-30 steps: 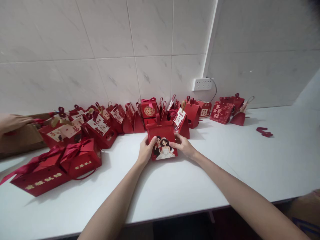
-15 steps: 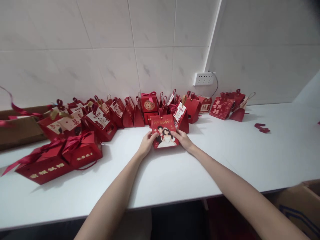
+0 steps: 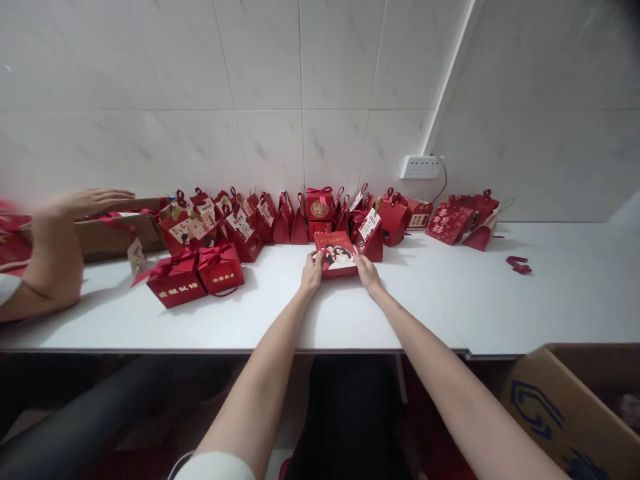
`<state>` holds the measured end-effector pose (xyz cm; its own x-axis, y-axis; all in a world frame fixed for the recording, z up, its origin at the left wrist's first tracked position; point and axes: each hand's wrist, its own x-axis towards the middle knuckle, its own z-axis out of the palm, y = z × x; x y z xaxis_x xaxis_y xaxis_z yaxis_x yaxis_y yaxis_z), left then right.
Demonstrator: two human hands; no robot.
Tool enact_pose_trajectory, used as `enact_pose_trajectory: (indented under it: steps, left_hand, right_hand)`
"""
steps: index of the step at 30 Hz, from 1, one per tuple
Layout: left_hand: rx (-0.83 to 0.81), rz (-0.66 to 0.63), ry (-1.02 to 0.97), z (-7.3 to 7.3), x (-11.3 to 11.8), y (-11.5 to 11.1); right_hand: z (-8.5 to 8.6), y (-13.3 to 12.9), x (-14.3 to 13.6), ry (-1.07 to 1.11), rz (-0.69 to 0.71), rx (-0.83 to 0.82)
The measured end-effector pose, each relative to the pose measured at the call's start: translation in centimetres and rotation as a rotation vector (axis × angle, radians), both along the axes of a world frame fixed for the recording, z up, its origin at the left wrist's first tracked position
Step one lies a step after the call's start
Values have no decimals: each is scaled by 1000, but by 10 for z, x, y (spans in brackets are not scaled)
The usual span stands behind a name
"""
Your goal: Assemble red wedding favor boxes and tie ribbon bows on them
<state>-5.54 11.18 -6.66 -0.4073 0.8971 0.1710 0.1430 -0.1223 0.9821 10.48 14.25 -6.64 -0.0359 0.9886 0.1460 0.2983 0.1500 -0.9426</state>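
A red box with a cartoon bride and groom on its face [image 3: 338, 256] is held between my two hands just above the white table [image 3: 280, 323]. My left hand [image 3: 311, 272] grips its left side. On its right side is my right hand [image 3: 367, 271], fingers closed round the edge. Behind the box stand a small red box with a bow [image 3: 320, 205] and a red bag with a white tag [image 3: 370, 235].
Red gift bags line the wall. Two red ribboned boxes [image 3: 177, 283] sit left of centre. At far left, another person's arm [image 3: 55, 260] reaches over a cardboard box [image 3: 113, 239]. A dark red strip [image 3: 519, 265] lies right; an open carton [image 3: 565, 407] stands below.
The view has shifted left and the table's front edge shows more. The held box has tilted back so its side shows. Another person's arm has come into view at left.
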Motion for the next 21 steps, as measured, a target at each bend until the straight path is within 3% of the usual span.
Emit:
enact_pose_trajectory:
  steps: [4, 8, 15, 21]
  left_hand:
    - [65, -132, 75, 7, 4, -19]
    - [70, -199, 153, 12, 2, -29]
    - [-68, -100, 214, 6, -3, -21]
    - [-103, -209, 180, 11, -13, -10]
  right_hand:
    - [5, -12, 0, -50, -111, -59]
    - [8, -17, 2, -50, -41, -89]
    - [4, -16, 1, -9, 73, -32]
    - [7, -1, -1, 61, 179, 35]
